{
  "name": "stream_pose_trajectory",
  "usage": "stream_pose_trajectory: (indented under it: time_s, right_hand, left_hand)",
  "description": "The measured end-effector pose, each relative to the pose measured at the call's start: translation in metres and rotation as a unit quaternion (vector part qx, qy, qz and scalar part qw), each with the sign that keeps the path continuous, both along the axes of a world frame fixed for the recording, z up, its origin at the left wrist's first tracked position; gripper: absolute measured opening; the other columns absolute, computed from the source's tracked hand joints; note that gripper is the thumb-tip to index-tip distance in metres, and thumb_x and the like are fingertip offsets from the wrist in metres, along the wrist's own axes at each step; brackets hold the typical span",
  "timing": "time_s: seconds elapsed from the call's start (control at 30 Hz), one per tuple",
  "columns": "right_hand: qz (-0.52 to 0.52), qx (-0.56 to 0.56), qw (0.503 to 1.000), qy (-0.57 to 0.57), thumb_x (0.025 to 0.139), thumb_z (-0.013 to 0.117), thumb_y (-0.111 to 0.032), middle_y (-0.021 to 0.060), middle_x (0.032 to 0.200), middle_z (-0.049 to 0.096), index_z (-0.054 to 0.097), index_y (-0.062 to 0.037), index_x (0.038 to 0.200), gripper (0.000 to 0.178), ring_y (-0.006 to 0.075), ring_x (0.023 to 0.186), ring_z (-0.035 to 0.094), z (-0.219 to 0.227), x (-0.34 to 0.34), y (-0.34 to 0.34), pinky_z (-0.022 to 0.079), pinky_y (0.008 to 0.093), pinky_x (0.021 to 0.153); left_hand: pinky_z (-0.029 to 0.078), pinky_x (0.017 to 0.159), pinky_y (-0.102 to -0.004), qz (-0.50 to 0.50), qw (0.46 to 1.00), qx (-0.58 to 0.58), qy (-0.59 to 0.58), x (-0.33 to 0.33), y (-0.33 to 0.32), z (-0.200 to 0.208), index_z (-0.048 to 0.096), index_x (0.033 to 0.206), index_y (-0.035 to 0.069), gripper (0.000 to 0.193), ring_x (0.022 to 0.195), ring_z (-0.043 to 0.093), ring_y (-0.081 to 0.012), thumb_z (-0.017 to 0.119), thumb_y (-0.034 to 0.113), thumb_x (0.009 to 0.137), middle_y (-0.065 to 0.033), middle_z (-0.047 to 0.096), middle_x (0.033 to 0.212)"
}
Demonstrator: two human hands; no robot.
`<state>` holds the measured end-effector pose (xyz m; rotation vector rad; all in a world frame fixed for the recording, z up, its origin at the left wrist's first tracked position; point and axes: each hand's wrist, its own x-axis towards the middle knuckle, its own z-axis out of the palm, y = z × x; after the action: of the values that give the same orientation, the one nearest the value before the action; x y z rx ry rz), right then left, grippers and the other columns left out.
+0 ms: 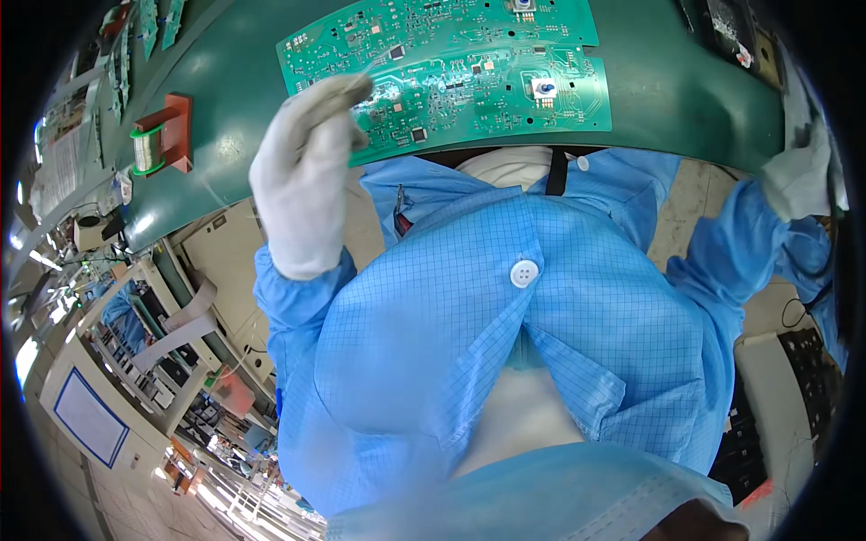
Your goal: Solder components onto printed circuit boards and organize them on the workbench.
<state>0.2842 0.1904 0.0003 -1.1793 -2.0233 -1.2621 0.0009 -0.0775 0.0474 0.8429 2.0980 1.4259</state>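
Note:
Two joined green circuit boards (pixel 469 113) lie on the dark green bench mat, carrying many small chips and two white square parts with blue knobs. My left hand (pixel 307 176), in a white glove, hovers at their left edge. Its fingers are bent and pressed together, and a thin strand, apparently solder wire (pixel 377 63), runs from the fingertips over the boards. At the far right rim is my right hand (pixel 798 180), also gloved in white. Its fingers are hard to make out there, and I cannot tell what it touches.
A spool of solder wire (pixel 147 151) sits on a red-brown holder (pixel 180 131) on the left of the green mat (pixel 221 90). More green boards (pixel 149 27) stand at the upper left. Some dark equipment (pixel 731 32) occupies the upper right corner. Shelving (pixel 171 361) stands lower left.

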Motion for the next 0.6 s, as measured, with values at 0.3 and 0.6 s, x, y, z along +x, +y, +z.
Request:
stream_pose_trajectory:
  time_s: [0.3,0.6]
  right_hand:
    - [0.340,-0.491,0.605,0.526,0.082,0.073,0.003,0.0114,0.097,0.070,0.068,0.0008,0.097,0.016,0.0149,0.075,0.065,-0.049,-0.037,-0.099,0.054,0.0274,0.069]
    - [0.338,-0.520,0.671,0.407,0.079,0.077,-0.001,0.0135,0.100,0.069,0.073,-0.0026,0.093,0.014,0.0229,0.088,0.070,-0.044,-0.031,-0.098,0.056,0.0313,0.076]
  left_hand:
    - [0.054,0.068,-0.0297,-0.186,0.877,0.016,0.442,-0.017,0.072,-0.032,0.067,0.100,0.007,0.009,0.078,0.070,-0.0228,0.066,0.009,0.091,-0.0092,0.072,0.089]
    - [0.056,0.075,-0.0292,-0.155,0.883,-0.093,0.434,-0.008,0.090,-0.026,0.071,0.107,0.009,0.015,0.082,0.072,-0.0228,0.062,0.011,0.095,-0.0083,0.073,0.096]
